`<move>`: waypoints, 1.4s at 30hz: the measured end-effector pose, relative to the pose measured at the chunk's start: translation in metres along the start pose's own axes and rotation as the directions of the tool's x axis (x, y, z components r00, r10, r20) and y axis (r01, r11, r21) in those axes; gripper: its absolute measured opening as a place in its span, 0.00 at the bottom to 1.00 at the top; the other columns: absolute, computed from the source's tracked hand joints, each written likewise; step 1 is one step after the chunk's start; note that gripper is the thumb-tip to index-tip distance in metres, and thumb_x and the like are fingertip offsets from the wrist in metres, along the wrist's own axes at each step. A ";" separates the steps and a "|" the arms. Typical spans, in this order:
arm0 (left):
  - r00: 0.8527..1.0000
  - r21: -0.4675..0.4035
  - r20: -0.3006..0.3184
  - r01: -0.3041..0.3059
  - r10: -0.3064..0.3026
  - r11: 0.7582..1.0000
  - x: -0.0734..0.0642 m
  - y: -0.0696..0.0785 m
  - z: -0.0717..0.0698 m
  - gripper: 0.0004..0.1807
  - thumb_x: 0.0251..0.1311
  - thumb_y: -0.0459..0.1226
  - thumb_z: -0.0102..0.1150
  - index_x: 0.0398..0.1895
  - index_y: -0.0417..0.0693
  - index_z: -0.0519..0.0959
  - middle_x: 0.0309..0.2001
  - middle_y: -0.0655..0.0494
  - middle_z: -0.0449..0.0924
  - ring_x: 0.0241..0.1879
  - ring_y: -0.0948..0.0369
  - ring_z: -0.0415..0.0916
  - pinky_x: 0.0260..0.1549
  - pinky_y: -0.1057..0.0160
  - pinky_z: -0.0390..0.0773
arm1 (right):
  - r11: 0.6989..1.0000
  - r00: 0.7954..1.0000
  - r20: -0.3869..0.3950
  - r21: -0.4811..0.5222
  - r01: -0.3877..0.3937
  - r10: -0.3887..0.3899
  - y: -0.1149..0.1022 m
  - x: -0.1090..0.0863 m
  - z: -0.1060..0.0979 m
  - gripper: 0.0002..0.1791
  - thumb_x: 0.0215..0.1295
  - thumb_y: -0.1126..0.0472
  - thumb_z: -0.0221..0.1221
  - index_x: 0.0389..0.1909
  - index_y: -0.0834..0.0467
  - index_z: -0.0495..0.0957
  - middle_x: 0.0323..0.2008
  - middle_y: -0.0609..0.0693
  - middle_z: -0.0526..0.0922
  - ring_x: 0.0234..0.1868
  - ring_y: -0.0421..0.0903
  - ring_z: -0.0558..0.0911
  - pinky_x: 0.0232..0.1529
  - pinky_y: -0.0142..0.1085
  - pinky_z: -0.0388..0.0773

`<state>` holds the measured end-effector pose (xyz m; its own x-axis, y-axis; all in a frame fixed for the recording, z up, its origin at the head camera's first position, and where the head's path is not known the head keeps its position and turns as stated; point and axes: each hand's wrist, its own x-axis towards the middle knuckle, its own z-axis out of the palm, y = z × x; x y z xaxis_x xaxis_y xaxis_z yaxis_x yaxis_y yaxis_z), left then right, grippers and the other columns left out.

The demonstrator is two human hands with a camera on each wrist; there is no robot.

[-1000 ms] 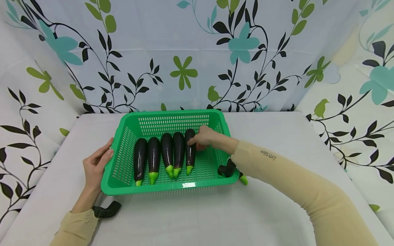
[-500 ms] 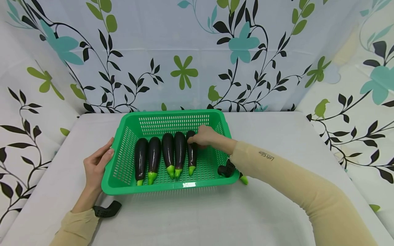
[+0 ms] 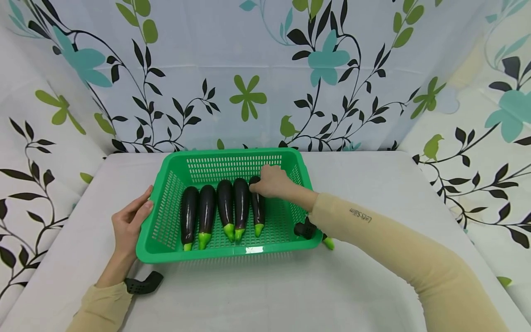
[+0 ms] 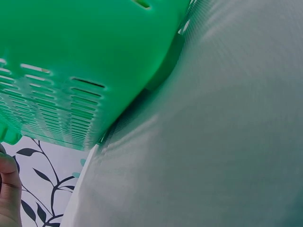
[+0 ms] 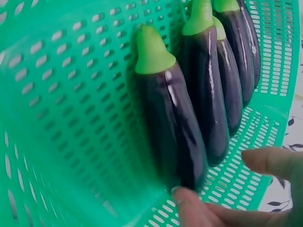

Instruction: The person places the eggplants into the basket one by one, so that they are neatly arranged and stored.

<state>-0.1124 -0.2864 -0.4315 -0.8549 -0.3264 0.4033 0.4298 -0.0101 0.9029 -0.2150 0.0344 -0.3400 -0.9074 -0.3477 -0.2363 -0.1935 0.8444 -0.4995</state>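
Note:
Several dark purple eggplants with green caps lie side by side in a green perforated basket. My right hand is inside the basket at the far end of the rightmost eggplant. In the right wrist view, a fingertip touches or nearly touches that eggplant's rounded end, while the thumb stands apart from it. My left hand holds the basket's left rim, its thumb near the rim. Only a small part of the left hand shows in the left wrist view.
The green tip of another eggplant shows outside the basket at the right, mostly hidden by the right wrist and basket. A white cloth covers the table. Leaf-patterned curtains stand behind and at both sides.
The rightmost eggplant has settled slightly toward the near side. My right hand has risen a little at its far end, and its fingers have changed position. The left hand stays on the rim.

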 end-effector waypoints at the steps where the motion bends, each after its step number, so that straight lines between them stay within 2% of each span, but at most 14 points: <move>1: 1.000 0.005 -0.002 0.004 -0.004 1.000 0.000 0.000 0.000 0.20 0.63 0.25 0.54 0.58 0.26 0.76 0.53 0.60 0.85 0.49 0.68 0.84 0.42 0.77 0.79 | 1.000 1.000 0.006 -0.018 0.016 -0.015 -0.003 -0.002 -0.001 0.27 0.69 0.53 0.61 0.14 0.52 0.59 0.12 0.44 0.56 0.14 0.40 0.58 0.18 0.32 0.59; 7: 1.000 -0.001 0.002 -0.009 0.009 1.000 -0.001 -0.002 -0.001 0.19 0.63 0.24 0.54 0.57 0.25 0.76 0.53 0.60 0.85 0.51 0.68 0.83 0.44 0.77 0.79 | 0.990 0.987 0.069 0.012 0.144 -0.144 -0.021 -0.019 -0.014 0.32 0.68 0.53 0.61 0.07 0.51 0.57 0.08 0.42 0.52 0.11 0.38 0.53 0.18 0.31 0.56; 10: 1.000 0.005 -0.001 -0.011 0.011 1.000 0.000 -0.003 -0.001 0.19 0.63 0.25 0.54 0.57 0.26 0.76 0.53 0.60 0.85 0.51 0.68 0.83 0.44 0.77 0.78 | 0.980 0.975 0.102 0.023 0.196 -0.197 -0.029 -0.029 -0.023 0.32 0.68 0.53 0.61 0.08 0.51 0.56 0.10 0.42 0.51 0.13 0.39 0.51 0.22 0.33 0.54; 13: 1.000 0.014 -0.007 0.001 -0.001 1.000 0.000 -0.002 -0.001 0.19 0.63 0.25 0.54 0.58 0.26 0.76 0.54 0.60 0.85 0.50 0.68 0.83 0.44 0.77 0.79 | 0.974 0.968 0.116 0.002 0.226 -0.225 -0.034 -0.038 -0.030 0.27 0.69 0.51 0.61 0.11 0.49 0.63 0.10 0.41 0.59 0.16 0.37 0.58 0.32 0.33 0.69; 16: 1.000 0.018 -0.009 0.010 -0.010 1.000 -0.001 -0.001 0.000 0.19 0.64 0.26 0.54 0.58 0.26 0.76 0.54 0.61 0.85 0.51 0.68 0.83 0.45 0.77 0.79 | 0.968 0.960 0.127 -0.011 0.251 -0.248 -0.034 -0.045 -0.035 0.24 0.69 0.51 0.61 0.15 0.50 0.65 0.12 0.41 0.61 0.20 0.38 0.61 0.38 0.36 0.69; 17: 1.000 0.016 -0.010 0.012 -0.012 1.000 -0.001 -0.001 0.000 0.19 0.64 0.26 0.54 0.58 0.26 0.76 0.54 0.61 0.85 0.51 0.68 0.83 0.45 0.77 0.79 | 0.967 0.960 0.121 -0.009 0.255 -0.252 -0.034 -0.048 -0.036 0.20 0.68 0.51 0.61 0.17 0.51 0.71 0.15 0.42 0.69 0.23 0.38 0.67 0.43 0.36 0.73; 20: 1.000 0.005 -0.008 0.008 -0.008 1.000 0.000 0.000 0.001 0.19 0.63 0.25 0.54 0.58 0.26 0.76 0.53 0.60 0.85 0.51 0.68 0.83 0.45 0.77 0.79 | 0.965 0.959 0.112 0.017 0.262 -0.262 -0.028 -0.052 -0.040 0.14 0.68 0.51 0.62 0.32 0.59 0.83 0.29 0.48 0.83 0.34 0.42 0.79 0.43 0.35 0.75; 21: 1.000 0.000 -0.007 0.007 -0.007 1.000 0.000 0.000 0.001 0.19 0.63 0.25 0.54 0.58 0.26 0.76 0.53 0.60 0.85 0.51 0.68 0.83 0.45 0.77 0.79 | 0.965 0.960 0.107 0.027 0.259 -0.260 -0.025 -0.053 -0.040 0.16 0.68 0.51 0.62 0.41 0.61 0.84 0.37 0.50 0.86 0.41 0.43 0.82 0.47 0.35 0.78; 23: 1.000 -0.012 -0.007 0.006 -0.006 1.000 0.000 0.000 0.000 0.19 0.63 0.25 0.54 0.58 0.25 0.76 0.53 0.59 0.85 0.51 0.67 0.83 0.45 0.77 0.79 | 0.968 0.963 0.101 0.051 0.244 -0.248 -0.019 -0.055 -0.042 0.25 0.67 0.51 0.63 0.57 0.63 0.80 0.52 0.54 0.85 0.54 0.47 0.82 0.54 0.38 0.79; 26: 1.000 -0.020 -0.007 0.008 -0.008 1.000 0.000 0.000 0.000 0.19 0.63 0.24 0.54 0.58 0.25 0.76 0.53 0.59 0.85 0.51 0.67 0.83 0.45 0.77 0.79 | 0.968 0.964 0.102 0.087 0.236 -0.244 -0.011 -0.059 -0.046 0.25 0.66 0.51 0.64 0.57 0.63 0.80 0.48 0.52 0.86 0.51 0.46 0.83 0.51 0.38 0.80; 31: 1.000 -0.021 -0.011 0.007 -0.008 1.000 0.000 0.000 -0.001 0.20 0.63 0.24 0.54 0.58 0.25 0.76 0.53 0.59 0.85 0.51 0.67 0.83 0.44 0.77 0.79 | 0.944 0.948 0.079 0.150 0.294 -0.308 0.004 -0.065 -0.047 0.22 0.64 0.56 0.66 0.55 0.64 0.80 0.41 0.50 0.86 0.44 0.44 0.83 0.48 0.36 0.80; 36: 1.000 -0.048 -0.006 -0.008 0.007 0.999 -0.001 -0.002 -0.001 0.19 0.63 0.24 0.53 0.57 0.24 0.75 0.53 0.58 0.85 0.51 0.67 0.83 0.44 0.76 0.79 | 0.924 0.939 0.048 0.202 0.325 -0.341 0.022 -0.073 -0.051 0.24 0.64 0.58 0.67 0.57 0.65 0.78 0.43 0.51 0.85 0.46 0.45 0.83 0.50 0.36 0.81; 42: 1.000 -0.059 0.008 -0.015 0.015 0.998 -0.001 -0.003 -0.001 0.20 0.63 0.23 0.53 0.57 0.24 0.75 0.54 0.58 0.85 0.52 0.67 0.83 0.45 0.76 0.79 | 0.914 0.951 -0.061 0.262 0.310 -0.304 0.049 -0.081 -0.068 0.22 0.65 0.57 0.66 0.57 0.61 0.78 0.46 0.51 0.85 0.47 0.46 0.83 0.51 0.40 0.81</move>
<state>-0.1125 -0.2871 -0.4346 -0.8505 -0.3187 0.4184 0.4588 -0.0606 0.8865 -0.1766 0.1314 -0.2892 -0.8264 -0.5627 -0.0216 -0.3599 0.5573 -0.7483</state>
